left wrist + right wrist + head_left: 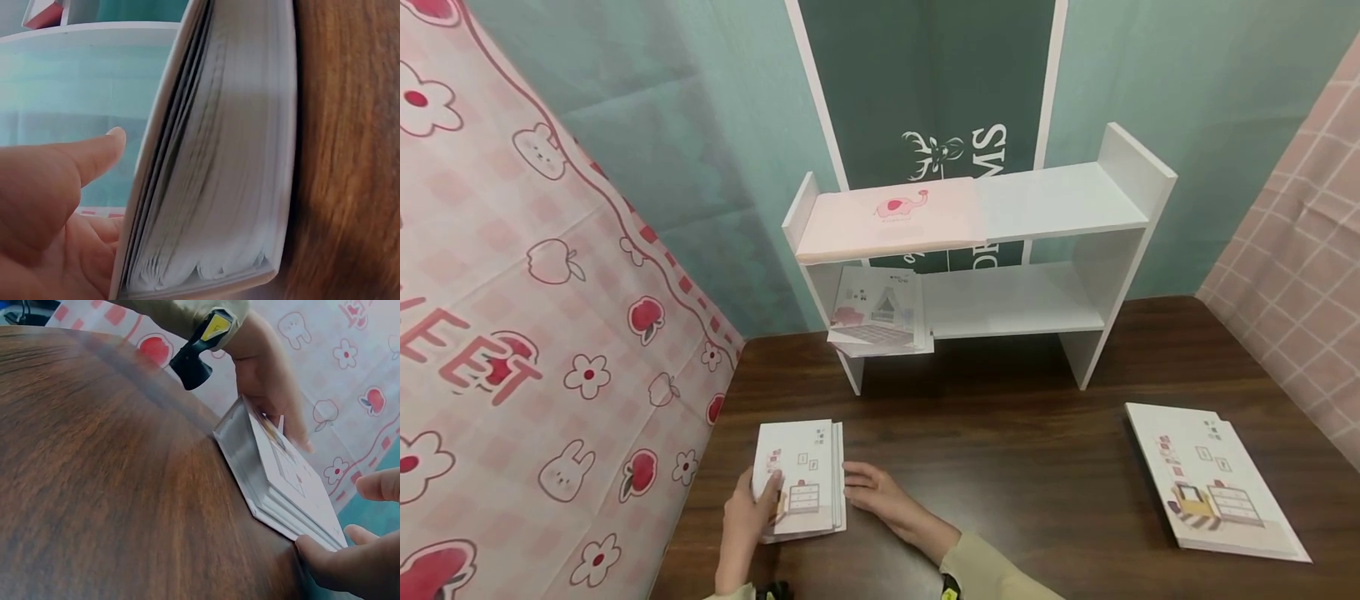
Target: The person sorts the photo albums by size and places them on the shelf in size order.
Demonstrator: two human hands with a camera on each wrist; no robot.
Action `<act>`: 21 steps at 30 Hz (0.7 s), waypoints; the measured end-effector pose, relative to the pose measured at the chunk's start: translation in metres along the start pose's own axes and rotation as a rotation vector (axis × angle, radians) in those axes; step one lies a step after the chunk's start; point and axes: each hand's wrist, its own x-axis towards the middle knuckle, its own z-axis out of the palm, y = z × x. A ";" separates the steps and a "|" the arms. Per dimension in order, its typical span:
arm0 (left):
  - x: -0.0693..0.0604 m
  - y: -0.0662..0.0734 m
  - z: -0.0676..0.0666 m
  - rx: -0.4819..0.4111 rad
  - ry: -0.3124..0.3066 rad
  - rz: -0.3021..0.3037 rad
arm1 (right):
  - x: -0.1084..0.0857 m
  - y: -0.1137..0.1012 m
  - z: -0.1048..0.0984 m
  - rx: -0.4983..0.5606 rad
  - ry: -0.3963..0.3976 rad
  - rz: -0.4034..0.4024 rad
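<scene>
A small stack of white books [812, 467] lies flat on the wooden table, with drawings on the top cover. My left hand [747, 517] is at its left side, the thumb reaching over the cover; the left wrist view shows a gap between this thumb and the books [244, 137]. The other fingers of the left hand [44, 206] are partly hidden behind the stack. On the opposite side, my right hand [887, 504] has its fingers extended at the right edge. In the right wrist view, a finger of the right hand [356, 559] touches the corner of the stack [300, 487].
A white two-level shelf [1015, 304] stands behind, with a pink elephant-print item [887, 221] on top. More white books [876, 308] overhang the lower shelf's left front. Another white stack [1210, 475] lies at the right of the table. Patterned cloth [587, 375] hangs at the left.
</scene>
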 end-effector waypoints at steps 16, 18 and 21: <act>-0.005 0.002 -0.006 -0.092 -0.082 0.017 | -0.004 -0.003 0.007 0.004 0.051 -0.023; -0.005 0.002 -0.006 -0.095 -0.086 0.025 | -0.003 -0.003 0.007 0.019 0.054 -0.021; -0.005 0.001 -0.007 -0.105 -0.091 0.028 | -0.002 -0.002 0.007 0.031 0.065 -0.022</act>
